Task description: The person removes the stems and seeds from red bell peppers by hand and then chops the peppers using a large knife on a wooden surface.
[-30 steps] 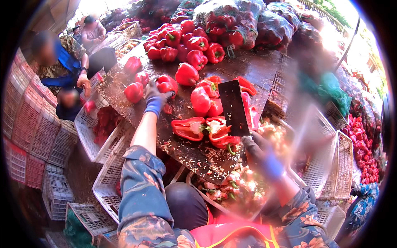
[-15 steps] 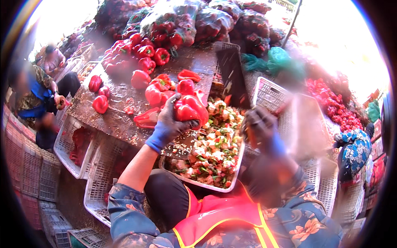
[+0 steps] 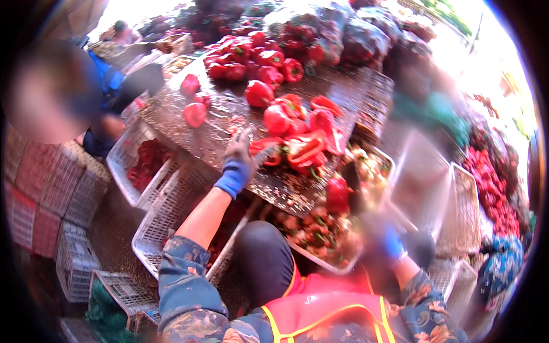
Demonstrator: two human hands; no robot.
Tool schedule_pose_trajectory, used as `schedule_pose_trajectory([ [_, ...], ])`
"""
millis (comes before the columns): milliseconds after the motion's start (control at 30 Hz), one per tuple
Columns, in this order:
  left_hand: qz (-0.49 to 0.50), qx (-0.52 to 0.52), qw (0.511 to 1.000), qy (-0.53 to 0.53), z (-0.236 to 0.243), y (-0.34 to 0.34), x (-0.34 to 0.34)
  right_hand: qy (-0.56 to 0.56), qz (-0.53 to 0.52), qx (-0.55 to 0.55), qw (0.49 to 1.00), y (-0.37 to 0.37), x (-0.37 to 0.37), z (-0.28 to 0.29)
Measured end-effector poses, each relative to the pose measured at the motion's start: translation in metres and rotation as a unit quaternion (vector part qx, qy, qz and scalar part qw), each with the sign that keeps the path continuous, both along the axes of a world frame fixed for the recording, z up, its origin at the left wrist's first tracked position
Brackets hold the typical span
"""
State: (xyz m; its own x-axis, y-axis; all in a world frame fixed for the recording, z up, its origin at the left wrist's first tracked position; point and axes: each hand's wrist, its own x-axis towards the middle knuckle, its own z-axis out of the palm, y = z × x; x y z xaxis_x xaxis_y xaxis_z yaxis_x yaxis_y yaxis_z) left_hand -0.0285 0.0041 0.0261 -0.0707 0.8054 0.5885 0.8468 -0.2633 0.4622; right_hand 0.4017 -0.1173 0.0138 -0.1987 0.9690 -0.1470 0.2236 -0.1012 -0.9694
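My left hand (image 3: 241,159), in a dark glove with a blue cuff, rests over the wet tabletop (image 3: 217,128) with its fingers apart. Beside its thumb lies a cut red bell pepper piece (image 3: 267,150); whether they touch is unclear. More opened peppers (image 3: 306,150) are heaped just right of it. My right hand (image 3: 378,231), gloved too, is smeared by motion near the tray's right side, so its fingers and anything in them cannot be made out. A red pepper (image 3: 338,194) appears over the tray (image 3: 336,270), which holds pepper cores and scraps (image 3: 317,231).
Whole red peppers (image 3: 251,60) are piled at the table's far side, before stuffed mesh bags (image 3: 311,34). White crates (image 3: 150,243) stand below the table's left edge, one with red pieces. Stacked crates (image 3: 46,188) and a blurred person (image 3: 63,91) are at left; another person (image 3: 500,266) is at right.
My left hand has let go of the red pepper it held. The view has swung so the table sits farther right. My right hand has moved lower, close to the tray.
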Motion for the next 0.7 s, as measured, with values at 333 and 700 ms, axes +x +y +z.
schedule_pose_trajectory([
  [333, 0.339, -0.207, 0.916, 0.056, -0.022, 0.128, -0.228, 0.036, -0.044, 0.022, 0.998, 0.033, -0.033, 0.003],
  [700, -0.001, -0.033, 0.913, -0.407, -0.037, 0.089, -0.119, -0.047, -0.022, 0.116, 0.992, 0.031, -0.039, 0.013],
])
